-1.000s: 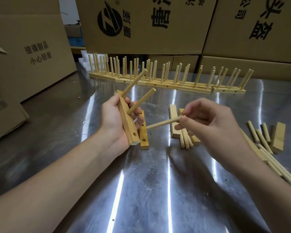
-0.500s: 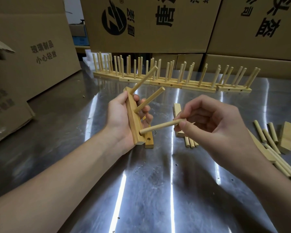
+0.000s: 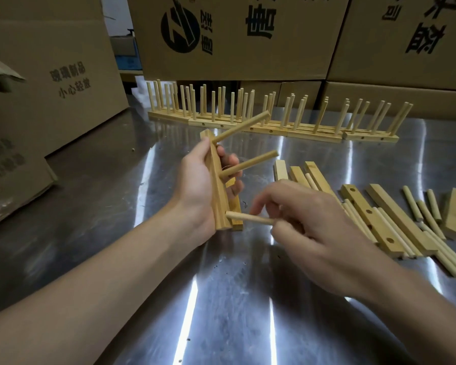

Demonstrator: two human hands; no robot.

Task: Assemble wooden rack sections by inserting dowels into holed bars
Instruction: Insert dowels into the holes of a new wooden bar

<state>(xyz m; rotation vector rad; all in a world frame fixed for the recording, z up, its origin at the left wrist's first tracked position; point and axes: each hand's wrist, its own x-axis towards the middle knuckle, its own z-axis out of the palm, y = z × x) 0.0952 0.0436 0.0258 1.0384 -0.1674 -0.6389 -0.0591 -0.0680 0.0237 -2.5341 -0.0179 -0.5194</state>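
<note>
- Bar (image 3: 217, 191) gripped in left hand (image 3: 195, 188), two dowels (image 3: 241, 125) seated.
- Third dowel (image 3: 248, 219) pinched by right hand (image 3: 316, 222) fingers (image 3: 258, 204), tip at bottom hole, likely not home yet.
- Finished racks (image 3: 274, 129) at back; loose bars (image 3: 371, 214), spare dowels (image 3: 416, 206) on table (image 3: 221, 299): more sections left.

A shiny steel tabletop (image 3: 90, 206) spreads under and around the left hand (image 3: 195, 185), streaked with bright reflections and dotted with a few dark specks. Left of that hand stands a tall cardboard box (image 3: 63, 75) printed with dark characters, with a lower box (image 3: 8, 180) nearer. Beyond the hand a large box (image 3: 234, 35) bears a round black logo. Beyond the right hand (image 3: 308, 222) a box with bold black characters (image 3: 406, 35) sits on flatter boxes (image 3: 379, 98). The gap beyond the left hand shows something blue (image 3: 128, 60), too dim to identify.
</note>
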